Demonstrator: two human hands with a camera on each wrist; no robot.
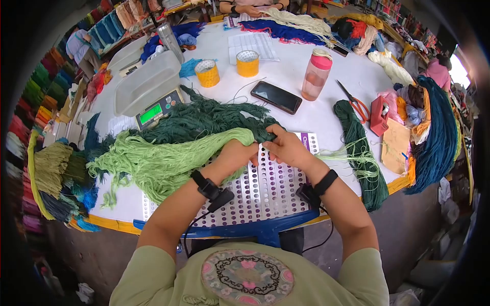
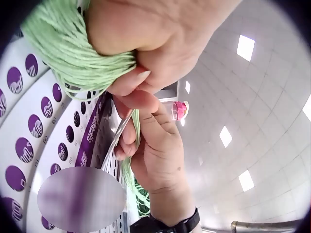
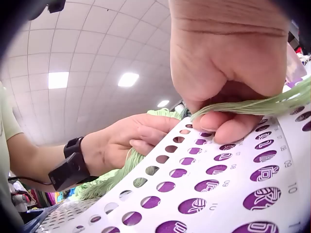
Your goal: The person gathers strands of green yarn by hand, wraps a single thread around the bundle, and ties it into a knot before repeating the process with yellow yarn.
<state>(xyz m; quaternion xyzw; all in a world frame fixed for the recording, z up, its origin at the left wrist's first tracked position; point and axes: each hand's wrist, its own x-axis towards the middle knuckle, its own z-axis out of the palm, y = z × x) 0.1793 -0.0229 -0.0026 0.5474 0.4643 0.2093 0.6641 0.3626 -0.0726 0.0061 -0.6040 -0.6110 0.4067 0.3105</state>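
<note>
A thick hank of light green thread (image 1: 168,153) lies across the left half of a white card with rows of punched holes (image 1: 260,194). My left hand (image 1: 238,155) grips the hank's right end; the left wrist view shows the strands (image 2: 77,53) running under its curled fingers. Close beside it, my right hand (image 1: 290,148) pinches a thin light green bundle (image 3: 257,106) at the card's upper edge. From there, loose strands trail right over a dark green hank (image 1: 360,153). More dark green thread (image 1: 199,120) lies behind both hands.
Behind the hands are a scale (image 1: 153,113), a plastic tub (image 1: 145,84), tape rolls (image 1: 207,74), a phone (image 1: 276,97) and a pink-lidded bottle (image 1: 316,75). Orange-handled scissors (image 1: 360,108) and a red dispenser (image 1: 378,116) lie right. Another person's hands (image 1: 248,11) are across the table.
</note>
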